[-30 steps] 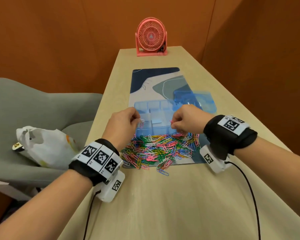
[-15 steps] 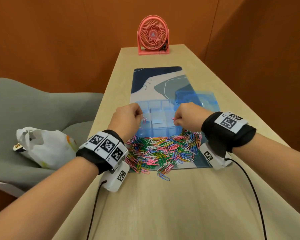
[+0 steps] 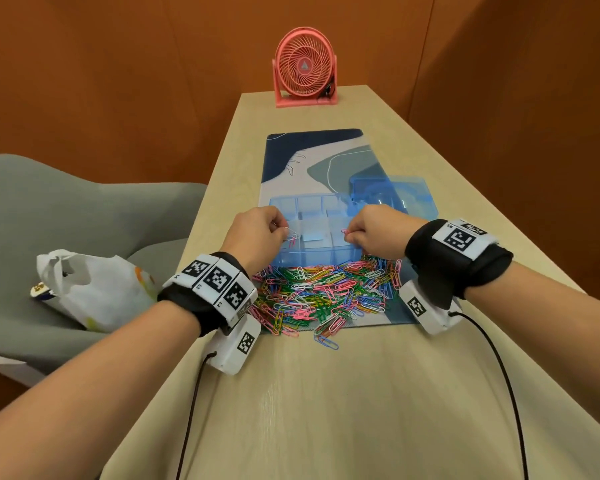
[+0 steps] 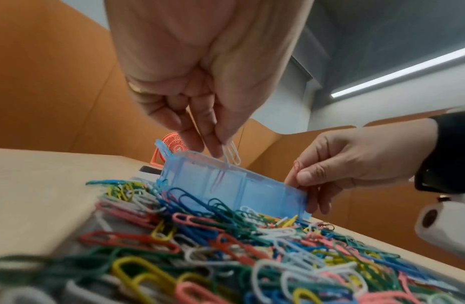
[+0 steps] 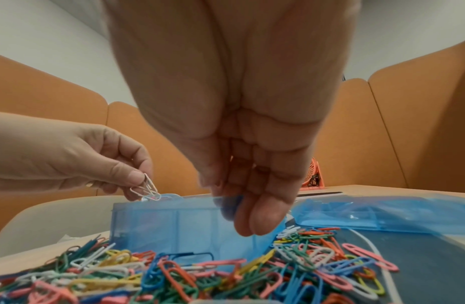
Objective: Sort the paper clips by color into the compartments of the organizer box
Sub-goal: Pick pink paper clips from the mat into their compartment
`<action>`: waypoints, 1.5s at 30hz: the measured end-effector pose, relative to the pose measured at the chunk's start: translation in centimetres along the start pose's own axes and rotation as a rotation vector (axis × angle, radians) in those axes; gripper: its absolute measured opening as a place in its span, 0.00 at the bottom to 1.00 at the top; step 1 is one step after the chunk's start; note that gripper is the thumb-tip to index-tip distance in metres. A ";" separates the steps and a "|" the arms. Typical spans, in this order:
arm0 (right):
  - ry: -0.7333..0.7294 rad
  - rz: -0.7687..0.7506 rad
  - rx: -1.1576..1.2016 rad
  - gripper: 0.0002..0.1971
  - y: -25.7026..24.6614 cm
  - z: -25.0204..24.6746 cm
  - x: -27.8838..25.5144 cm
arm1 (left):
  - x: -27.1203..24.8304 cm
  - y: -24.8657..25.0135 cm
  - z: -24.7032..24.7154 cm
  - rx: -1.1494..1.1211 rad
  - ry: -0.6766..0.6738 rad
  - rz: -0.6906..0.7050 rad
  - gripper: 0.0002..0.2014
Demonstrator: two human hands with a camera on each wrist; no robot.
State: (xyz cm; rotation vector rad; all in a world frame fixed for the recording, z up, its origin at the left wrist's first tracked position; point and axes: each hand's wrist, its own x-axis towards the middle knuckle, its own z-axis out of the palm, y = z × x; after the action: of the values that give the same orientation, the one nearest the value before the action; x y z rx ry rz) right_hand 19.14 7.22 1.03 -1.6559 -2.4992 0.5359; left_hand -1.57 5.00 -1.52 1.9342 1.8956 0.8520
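A heap of mixed-colour paper clips is lying on the desk mat near the tabletop's front edge, touching the near wall of the translucent blue organizer box. The left hand is pinching white paper clips over the box's left compartments, while the right hand is pinching a pink paper clip at its right side
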 end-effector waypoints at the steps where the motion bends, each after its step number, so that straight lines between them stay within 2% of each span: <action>1: 0.004 0.000 -0.008 0.17 0.0 0.0 0.0 | 0.0 0.0 0.1 0.009 -0.004 -0.003 0.04; 5: 0.040 -0.010 0.015 0.15 0.1 0.1 0.0 | -0.1 0.0 0.2 0.005 -0.001 -0.031 0.05; 12: 0.032 0.023 0.049 0.18 0.2 0.2 0.3 | -0.8 0.0 0.1 -0.153 0.025 -0.078 0.03; 17: 0.022 0.030 0.051 0.16 0.3 0.2 0.3 | -1.1 -0.2 0.0 -0.178 0.030 -0.087 0.07; 23: 0.012 0.028 0.023 0.13 0.2 -0.1 0.4 | -1.2 -0.5 -0.6 0.020 -0.038 0.015 0.04; 28: 0.059 0.027 -0.133 0.13 -0.2 0.1 1.6 | -1.3 -0.4 -1.0 0.049 0.044 0.066 0.06; 31: 0.018 0.056 -0.203 0.11 -0.8 0.1 1.8 | -1.2 -0.7 -1.3 0.096 0.044 0.066 0.05; 36: -0.025 0.013 -0.224 0.18 -1.2 -0.3 1.9 | -1.2 -1.2 -1.4 0.176 0.020 0.064 0.06; 39: -0.062 -0.107 -0.152 0.13 -2.6 -0.4 1.5 | -1.0 -1.3 -1.3 0.213 -0.076 0.039 0.10; 42: -0.117 -0.182 -0.211 0.07 -3.6 0.5 1.6 | -1.1 -1.6 -1.4 0.249 -0.225 0.024 0.10; 45: -0.096 -0.198 -0.238 0.05 -3.8 1.0 1.7 | -1.2 -1.8 -1.7 0.259 -0.237 0.043 0.08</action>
State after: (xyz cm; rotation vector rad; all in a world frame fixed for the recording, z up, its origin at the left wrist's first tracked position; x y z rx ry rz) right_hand 14.84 7.19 1.18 -1.4570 -2.8532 0.3146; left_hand -3.91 3.63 -1.52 2.1212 1.9026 0.3802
